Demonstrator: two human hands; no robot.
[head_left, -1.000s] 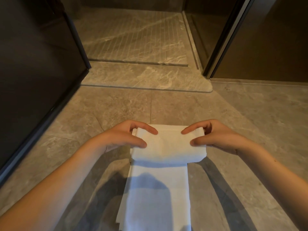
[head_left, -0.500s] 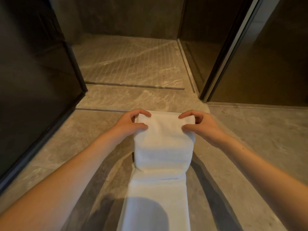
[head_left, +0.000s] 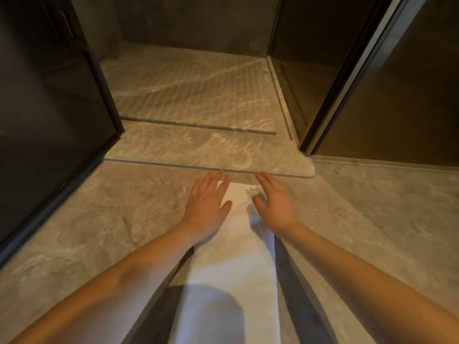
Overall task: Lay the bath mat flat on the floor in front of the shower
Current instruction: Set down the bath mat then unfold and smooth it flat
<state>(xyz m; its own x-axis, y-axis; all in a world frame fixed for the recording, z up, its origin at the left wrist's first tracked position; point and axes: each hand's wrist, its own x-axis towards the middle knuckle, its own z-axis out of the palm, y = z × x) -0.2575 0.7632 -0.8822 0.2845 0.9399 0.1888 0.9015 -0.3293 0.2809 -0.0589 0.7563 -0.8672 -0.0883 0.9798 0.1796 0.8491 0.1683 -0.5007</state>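
The white bath mat (head_left: 236, 264) lies as a long narrow strip on the grey stone floor, running from the bottom edge of the view up to just short of the shower threshold (head_left: 198, 150). My left hand (head_left: 207, 202) rests flat, fingers spread, on the mat's far left corner. My right hand (head_left: 274, 202) lies flat and spread on the far right corner. Neither hand grips the cloth. A dark shadow falls across the mat's near part.
The shower floor (head_left: 193, 93) with its ribbed stone lies straight ahead beyond a raised sill. A dark glass panel (head_left: 44, 120) stands on the left and a dark-framed glass door (head_left: 347, 78) on the right. Grey tile floor (head_left: 372, 219) stretches to both sides.
The folded end of the mat has been unrolled forward toward the shower sill. Both hands let go of the fold and now press flat on the far end.
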